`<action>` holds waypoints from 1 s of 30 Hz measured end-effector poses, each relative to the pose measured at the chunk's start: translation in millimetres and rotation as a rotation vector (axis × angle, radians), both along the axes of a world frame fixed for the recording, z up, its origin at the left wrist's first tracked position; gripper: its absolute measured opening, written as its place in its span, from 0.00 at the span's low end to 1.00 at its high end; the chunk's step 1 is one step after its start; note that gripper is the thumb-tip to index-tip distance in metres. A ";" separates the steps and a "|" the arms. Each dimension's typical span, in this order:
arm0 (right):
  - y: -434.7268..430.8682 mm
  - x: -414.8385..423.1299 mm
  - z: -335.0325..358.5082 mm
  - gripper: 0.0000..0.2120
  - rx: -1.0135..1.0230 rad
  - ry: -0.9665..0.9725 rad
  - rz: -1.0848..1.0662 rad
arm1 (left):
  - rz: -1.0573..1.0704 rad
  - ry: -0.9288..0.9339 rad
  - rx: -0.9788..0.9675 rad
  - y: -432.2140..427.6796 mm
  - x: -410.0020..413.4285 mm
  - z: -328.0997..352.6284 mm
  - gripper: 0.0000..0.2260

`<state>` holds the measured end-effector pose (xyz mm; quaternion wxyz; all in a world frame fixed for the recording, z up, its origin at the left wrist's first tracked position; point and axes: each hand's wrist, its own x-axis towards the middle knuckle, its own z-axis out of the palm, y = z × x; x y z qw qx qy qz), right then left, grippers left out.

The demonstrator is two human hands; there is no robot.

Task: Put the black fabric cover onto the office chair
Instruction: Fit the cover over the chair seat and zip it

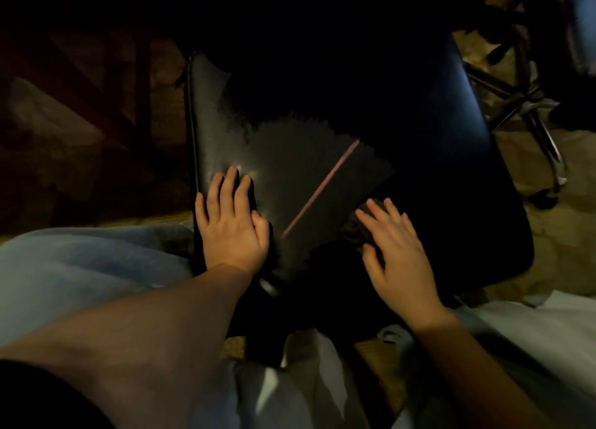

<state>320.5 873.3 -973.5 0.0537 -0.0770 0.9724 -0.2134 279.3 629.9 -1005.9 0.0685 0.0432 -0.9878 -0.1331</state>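
Black fabric cover point(322, 67): a very dark mass lying over the middle and far part of the office chair point(467, 112), seen from above. The chair's shiny seat shows bare along the left edge and on the right side. In the dim light the cover's outline cannot be traced exactly. Between the two hands lies a greyer patch crossed by a thin pink stripe point(322, 186); whether it belongs to the seat or the cover cannot be told.

Left hand point(230, 225): laid flat, palm down, on the near left part of the seat just inside its edge, fingers straight and close together, gripping nothing.

Right hand point(396, 251): palm down on dark fabric at the near middle of the seat, fingers straight and spread, closed round nothing. A small brownish patch lies under its fingertips; it is too dark to identify.

Surroundings: metal chair legs point(522, 106) behind the seat at upper right; pale trousers point(80, 267) at both lower corners; brownish floor point(564, 228) around the chair.
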 end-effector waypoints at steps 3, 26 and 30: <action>7.6 -12.6 -1.4 0.25 0.059 0.035 0.019 | -0.003 0.007 -0.002 0.4 0.3 -0.2 0.26; -14.3 12.8 -4.9 0.26 -0.082 0.012 0.103 | 0.003 -0.021 0.005 -0.6 -0.8 -0.2 0.27; -4.5 8.1 -5.2 0.25 -0.049 0.067 0.186 | 0.007 -0.032 0.005 0.0 -0.6 -0.2 0.28</action>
